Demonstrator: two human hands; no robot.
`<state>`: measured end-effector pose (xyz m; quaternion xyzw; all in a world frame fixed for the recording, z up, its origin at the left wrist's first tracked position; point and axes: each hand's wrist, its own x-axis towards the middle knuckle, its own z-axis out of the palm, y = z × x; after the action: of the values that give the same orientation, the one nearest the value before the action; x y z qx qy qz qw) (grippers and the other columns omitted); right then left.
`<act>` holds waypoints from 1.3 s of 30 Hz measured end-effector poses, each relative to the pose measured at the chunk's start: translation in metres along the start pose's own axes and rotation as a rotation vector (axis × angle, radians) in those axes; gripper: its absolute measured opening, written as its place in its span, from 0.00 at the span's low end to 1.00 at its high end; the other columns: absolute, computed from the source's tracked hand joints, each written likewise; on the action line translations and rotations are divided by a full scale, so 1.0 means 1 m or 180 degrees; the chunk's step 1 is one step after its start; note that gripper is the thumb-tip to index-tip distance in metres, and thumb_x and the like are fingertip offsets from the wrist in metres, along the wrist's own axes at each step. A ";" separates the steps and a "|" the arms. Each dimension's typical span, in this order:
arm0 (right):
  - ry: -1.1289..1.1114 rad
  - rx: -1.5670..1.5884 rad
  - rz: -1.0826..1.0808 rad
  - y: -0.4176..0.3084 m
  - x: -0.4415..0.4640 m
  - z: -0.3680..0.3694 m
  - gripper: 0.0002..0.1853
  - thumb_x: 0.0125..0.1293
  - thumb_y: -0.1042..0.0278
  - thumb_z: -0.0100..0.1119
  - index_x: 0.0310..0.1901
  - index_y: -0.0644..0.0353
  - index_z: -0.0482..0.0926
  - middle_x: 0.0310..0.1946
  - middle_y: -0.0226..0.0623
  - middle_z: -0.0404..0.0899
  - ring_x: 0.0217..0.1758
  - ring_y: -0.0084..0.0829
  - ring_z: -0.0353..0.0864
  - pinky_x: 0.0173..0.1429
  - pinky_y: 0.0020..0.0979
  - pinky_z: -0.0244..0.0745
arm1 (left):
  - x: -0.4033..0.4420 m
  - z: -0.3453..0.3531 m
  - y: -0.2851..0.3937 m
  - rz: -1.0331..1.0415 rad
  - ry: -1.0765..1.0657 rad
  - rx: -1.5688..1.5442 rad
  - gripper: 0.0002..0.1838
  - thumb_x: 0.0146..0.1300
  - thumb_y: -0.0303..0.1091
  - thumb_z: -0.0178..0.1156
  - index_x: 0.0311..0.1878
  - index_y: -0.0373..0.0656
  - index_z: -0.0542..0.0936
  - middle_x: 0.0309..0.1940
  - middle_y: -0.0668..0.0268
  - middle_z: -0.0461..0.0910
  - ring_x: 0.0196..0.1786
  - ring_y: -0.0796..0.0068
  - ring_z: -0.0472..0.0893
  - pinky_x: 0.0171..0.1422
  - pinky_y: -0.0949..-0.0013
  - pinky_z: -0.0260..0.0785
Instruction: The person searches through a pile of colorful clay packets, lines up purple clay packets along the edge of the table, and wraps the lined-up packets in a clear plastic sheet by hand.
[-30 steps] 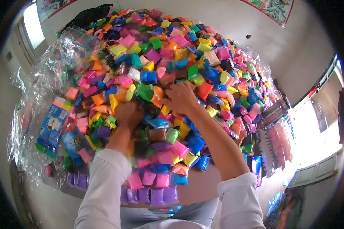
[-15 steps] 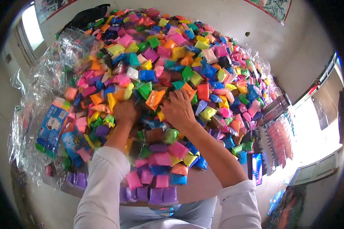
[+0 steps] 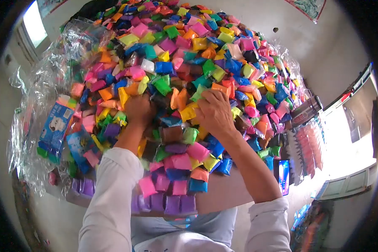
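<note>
A big heap of small, soft, brightly coloured packets point(image 3: 168, 44) covers the table. My left hand point(image 3: 138, 110) is sunk among them with its fingers curled in, and what they hold is hidden. An orange packet point(image 3: 132, 89) lies just above it. My right hand point(image 3: 216, 112) rests on the heap with bent, closed fingers. A light green packet point(image 3: 198, 93) and a yellow packet point(image 3: 189, 112) are at its fingertips and thumb; I cannot tell which one it grips. Between the hands sits another orange packet point(image 3: 179, 99).
Clear plastic wrap point(image 3: 33, 96) spreads along the left, with a blue printed pack point(image 3: 56, 126) on it. Purple packets point(image 3: 172, 204) line the table's front edge point(image 3: 222, 197). A phone point(image 3: 284, 178) and a dark cylinder point(image 3: 305, 112) are at the right.
My right hand has shifted to the right across the heap, and packets beside it have moved. My left hand stays in about the same place. The view has tilted slightly.
</note>
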<state>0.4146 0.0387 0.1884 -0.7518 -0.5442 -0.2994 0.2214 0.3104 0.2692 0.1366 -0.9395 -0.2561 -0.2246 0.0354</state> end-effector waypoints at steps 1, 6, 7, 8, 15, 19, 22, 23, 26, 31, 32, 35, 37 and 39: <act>-0.0018 0.0004 0.0002 0.003 -0.002 -0.003 0.11 0.43 0.66 0.58 0.31 0.58 0.79 0.38 0.36 0.75 0.48 0.38 0.71 0.57 0.40 0.64 | 0.000 0.001 0.000 -0.0008 -0.0001 -0.0057 0.15 0.51 0.44 0.54 0.32 0.43 0.79 0.29 0.55 0.80 0.33 0.52 0.80 0.38 0.50 0.71; -0.0183 -0.0157 0.0131 0.020 -0.005 -0.016 0.10 0.46 0.69 0.62 0.32 0.60 0.79 0.41 0.35 0.78 0.51 0.37 0.73 0.57 0.38 0.66 | 0.003 0.004 0.000 -0.0121 0.0016 -0.0111 0.15 0.51 0.45 0.54 0.31 0.42 0.79 0.28 0.55 0.80 0.32 0.52 0.80 0.38 0.51 0.71; 0.0320 -0.0052 -0.0026 0.022 -0.001 -0.015 0.05 0.47 0.68 0.56 0.26 0.58 0.77 0.31 0.35 0.76 0.42 0.38 0.74 0.52 0.39 0.68 | 0.003 0.006 -0.002 -0.0080 0.0057 -0.0082 0.15 0.50 0.45 0.55 0.31 0.42 0.79 0.27 0.56 0.80 0.32 0.52 0.80 0.38 0.52 0.72; 0.0304 -0.0043 -0.0021 0.024 0.002 -0.017 0.05 0.47 0.68 0.56 0.26 0.58 0.77 0.31 0.35 0.76 0.42 0.38 0.74 0.52 0.39 0.68 | 0.003 0.003 -0.001 -0.0038 0.0089 -0.0053 0.15 0.50 0.45 0.55 0.31 0.43 0.79 0.27 0.56 0.80 0.31 0.53 0.81 0.38 0.52 0.72; -0.0688 0.0859 0.1146 0.015 0.029 -0.037 0.18 0.53 0.62 0.59 0.47 0.55 0.78 0.41 0.43 0.79 0.46 0.45 0.77 0.49 0.39 0.73 | 0.000 0.010 -0.001 0.0018 0.0241 -0.0067 0.12 0.51 0.42 0.55 0.26 0.44 0.79 0.24 0.57 0.80 0.29 0.54 0.81 0.37 0.54 0.72; -0.0807 0.1292 0.0393 -0.005 0.033 -0.009 0.30 0.47 0.63 0.66 0.56 0.52 0.72 0.50 0.42 0.75 0.52 0.44 0.75 0.53 0.40 0.70 | -0.002 0.014 -0.002 0.0047 0.0587 -0.0280 0.12 0.52 0.43 0.55 0.26 0.44 0.79 0.26 0.56 0.81 0.30 0.54 0.81 0.37 0.53 0.72; -0.1019 0.0574 -0.0064 -0.018 0.030 0.027 0.36 0.43 0.65 0.67 0.59 0.49 0.68 0.59 0.41 0.67 0.55 0.46 0.72 0.56 0.44 0.67 | 0.001 0.009 -0.003 -0.0005 0.0297 -0.0181 0.13 0.53 0.43 0.55 0.27 0.44 0.80 0.26 0.55 0.81 0.30 0.53 0.81 0.37 0.53 0.73; -0.1000 0.0409 -0.0085 -0.021 0.029 0.037 0.34 0.42 0.66 0.66 0.57 0.49 0.71 0.60 0.40 0.65 0.55 0.46 0.71 0.57 0.46 0.66 | 0.003 0.009 -0.003 -0.0061 0.0141 -0.0099 0.13 0.54 0.44 0.54 0.27 0.44 0.80 0.27 0.55 0.81 0.31 0.53 0.81 0.38 0.52 0.73; -0.0854 0.0207 -0.0277 -0.007 0.031 0.054 0.28 0.42 0.64 0.64 0.51 0.47 0.75 0.56 0.41 0.67 0.53 0.45 0.72 0.54 0.45 0.67 | 0.003 0.016 -0.008 -0.0001 0.0229 -0.0179 0.14 0.56 0.45 0.53 0.28 0.44 0.80 0.28 0.54 0.81 0.32 0.52 0.82 0.39 0.52 0.74; -0.0609 0.0613 -0.0471 0.041 0.053 0.059 0.20 0.45 0.64 0.61 0.45 0.45 0.80 0.43 0.41 0.76 0.49 0.41 0.74 0.51 0.40 0.72 | 0.005 -0.016 0.006 -0.0282 -0.0377 -0.0100 0.18 0.58 0.48 0.52 0.28 0.45 0.81 0.27 0.56 0.82 0.32 0.53 0.82 0.37 0.52 0.74; -0.0486 0.0431 -0.0329 0.045 0.057 0.048 0.19 0.46 0.64 0.60 0.45 0.46 0.80 0.41 0.40 0.78 0.48 0.40 0.75 0.51 0.39 0.72 | 0.004 -0.017 0.009 -0.0300 -0.0510 -0.0161 0.19 0.59 0.48 0.49 0.28 0.44 0.81 0.27 0.54 0.82 0.32 0.53 0.82 0.39 0.52 0.74; -0.0351 0.0315 0.0114 0.072 0.065 0.029 0.18 0.49 0.65 0.61 0.46 0.48 0.80 0.41 0.41 0.77 0.48 0.41 0.75 0.53 0.38 0.72 | 0.002 -0.005 0.005 -0.0150 -0.0211 -0.0202 0.21 0.59 0.49 0.48 0.27 0.44 0.81 0.24 0.55 0.81 0.30 0.54 0.82 0.37 0.52 0.74; -0.0325 0.0402 0.0389 0.088 0.071 0.017 0.19 0.51 0.66 0.62 0.47 0.50 0.80 0.45 0.42 0.76 0.49 0.43 0.75 0.53 0.38 0.72 | 0.003 -0.004 0.005 -0.0131 -0.0202 -0.0215 0.20 0.59 0.49 0.48 0.27 0.44 0.81 0.24 0.55 0.81 0.29 0.54 0.82 0.36 0.52 0.74; -0.0552 0.0216 0.0520 0.097 0.076 0.003 0.19 0.52 0.63 0.63 0.48 0.48 0.80 0.47 0.43 0.76 0.52 0.42 0.75 0.56 0.37 0.70 | 0.004 0.002 0.005 -0.0254 -0.0056 -0.0090 0.20 0.58 0.50 0.48 0.28 0.44 0.82 0.24 0.54 0.81 0.29 0.54 0.82 0.36 0.53 0.74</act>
<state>0.5246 0.0627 0.2380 -0.8088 -0.5080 -0.1956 0.2225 0.3167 0.2667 0.1364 -0.9309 -0.2904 -0.2211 0.0109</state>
